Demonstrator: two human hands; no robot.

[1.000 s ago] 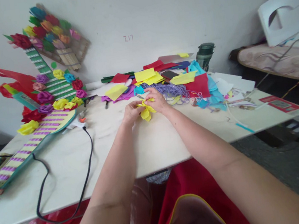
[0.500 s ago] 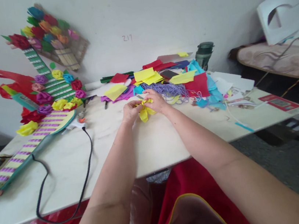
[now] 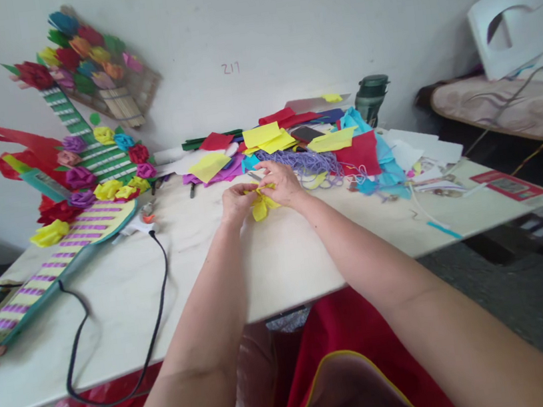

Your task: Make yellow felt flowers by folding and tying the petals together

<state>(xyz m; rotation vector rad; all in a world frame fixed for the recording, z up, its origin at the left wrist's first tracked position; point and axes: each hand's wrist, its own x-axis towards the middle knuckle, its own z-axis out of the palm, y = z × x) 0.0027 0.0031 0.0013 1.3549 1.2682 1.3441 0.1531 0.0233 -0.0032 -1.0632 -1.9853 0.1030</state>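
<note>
A yellow paper flower (image 3: 261,209) with loose petals is held between both hands, just above the white table (image 3: 290,261). My left hand (image 3: 238,203) pinches its left side with thumb and fingers. On the other side my right hand (image 3: 283,185) is closed on its upper right petals. The middle of the flower is partly hidden by the fingers. Directly behind the hands lie purple shredded paper strands (image 3: 300,160) and yellow paper sheets (image 3: 270,138).
Decorated cardboard with paper flowers (image 3: 94,161) stands at the left. A glue gun (image 3: 138,225) with a black cord (image 3: 158,314) lies nearer. Coloured paper and a dark green bottle (image 3: 370,98) are along the wall. Paper scraps (image 3: 433,187) litter the right side.
Both hands stay nearly in place on the yellow flower. The fingers have shifted slightly, and the lower petals sit a little differently.
</note>
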